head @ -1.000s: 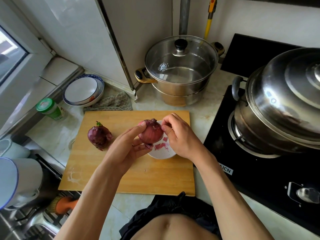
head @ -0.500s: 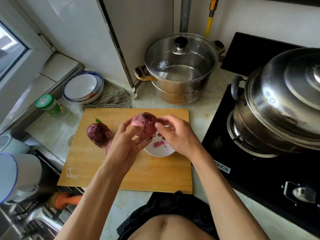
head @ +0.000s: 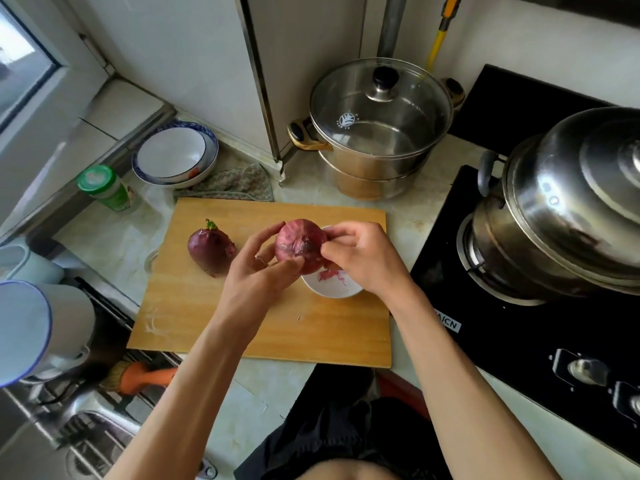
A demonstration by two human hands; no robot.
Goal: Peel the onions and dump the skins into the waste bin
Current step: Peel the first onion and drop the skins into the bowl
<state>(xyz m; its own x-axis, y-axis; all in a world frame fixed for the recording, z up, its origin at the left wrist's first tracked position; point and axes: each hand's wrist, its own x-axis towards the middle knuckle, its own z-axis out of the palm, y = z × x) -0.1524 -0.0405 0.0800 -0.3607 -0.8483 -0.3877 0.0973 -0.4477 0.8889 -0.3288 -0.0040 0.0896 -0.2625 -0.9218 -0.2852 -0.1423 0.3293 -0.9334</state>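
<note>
Left hand (head: 256, 271) cradles red onion (head: 300, 244) over white bowl (head: 332, 287), right hand (head: 363, 258) pinching its skin; second onion (head: 210, 249) lies on cutting board (head: 214, 317).

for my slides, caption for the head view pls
Both hands, left and right, peel a red onion over a white bowl on a wooden cutting board.

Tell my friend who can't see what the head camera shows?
Two hands, left hand and right hand, hold a red onion above a small white bowl on a wooden cutting board. Another onion waits beside.
</note>
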